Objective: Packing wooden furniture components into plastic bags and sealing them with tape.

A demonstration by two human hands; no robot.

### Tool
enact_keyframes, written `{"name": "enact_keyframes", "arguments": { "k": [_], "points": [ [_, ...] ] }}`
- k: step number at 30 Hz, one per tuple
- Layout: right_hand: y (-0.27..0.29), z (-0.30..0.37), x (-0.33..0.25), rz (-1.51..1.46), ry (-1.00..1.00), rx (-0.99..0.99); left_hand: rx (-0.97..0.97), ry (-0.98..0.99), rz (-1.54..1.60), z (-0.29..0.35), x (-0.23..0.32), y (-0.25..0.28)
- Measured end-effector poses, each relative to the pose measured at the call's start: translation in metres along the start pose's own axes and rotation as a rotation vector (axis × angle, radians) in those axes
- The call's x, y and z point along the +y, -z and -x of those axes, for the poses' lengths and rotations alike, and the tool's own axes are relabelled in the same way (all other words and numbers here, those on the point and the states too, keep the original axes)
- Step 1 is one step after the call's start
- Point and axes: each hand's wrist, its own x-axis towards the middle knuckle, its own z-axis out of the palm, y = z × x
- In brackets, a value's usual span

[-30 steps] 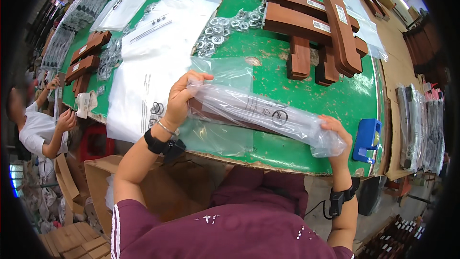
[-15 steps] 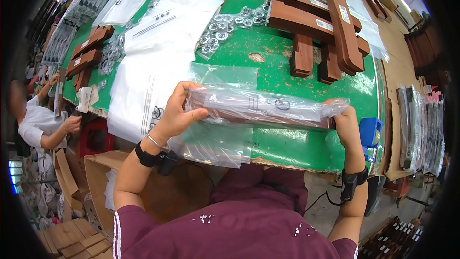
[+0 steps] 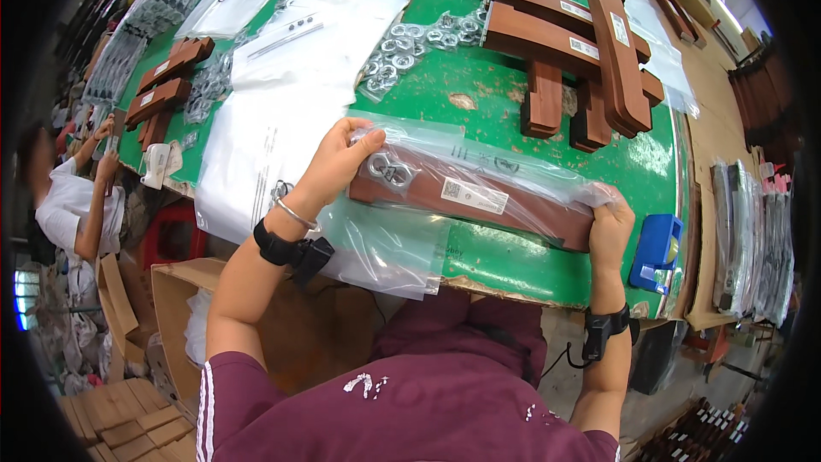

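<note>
A clear plastic bag (image 3: 479,158) lies around a reddish-brown wooden bar (image 3: 539,221) with a white label, at the table's near edge. Inside the bag, by the bar's left end, is a small packet of round metal parts (image 3: 387,173). My left hand (image 3: 342,158) is closed on the bag's upper left corner, thumb on top. My right hand (image 3: 611,221) grips the bag at the bar's right end, with its fingers partly hidden behind. Under the left end lie flat clear bags (image 3: 385,257).
On the green table (image 3: 466,77), brown wooden bars (image 3: 547,30) are stacked at the far right. Clear hardware packets (image 3: 402,56) and white bags (image 3: 282,103) lie left of them. A blue tape dispenser (image 3: 655,248) stands at right. Another person (image 3: 81,205) holds a bar at left.
The bagged bar has turned its labelled face upward, and its metal parts now show. My left hand has moved up and slightly right. The other person's hands have come together on a bar.
</note>
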Motion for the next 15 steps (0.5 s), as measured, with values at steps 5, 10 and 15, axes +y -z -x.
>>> {"name": "enact_keyframes", "arguments": {
  "k": [5, 10, 15],
  "points": [
    [-0.003, -0.006, -0.005, 0.034, 0.043, 0.014, 0.033, -0.001, 0.004, 0.009, 0.013, -0.012],
    [-0.009, -0.009, -0.006, 0.044, 0.121, 0.115, 0.054, 0.029, 0.009, 0.018, 0.023, -0.021],
    [-0.008, -0.013, -0.006, 0.099, 0.116, 0.115, -0.024, 0.035, -0.104, 0.024, 0.025, -0.017]
  ]
}}
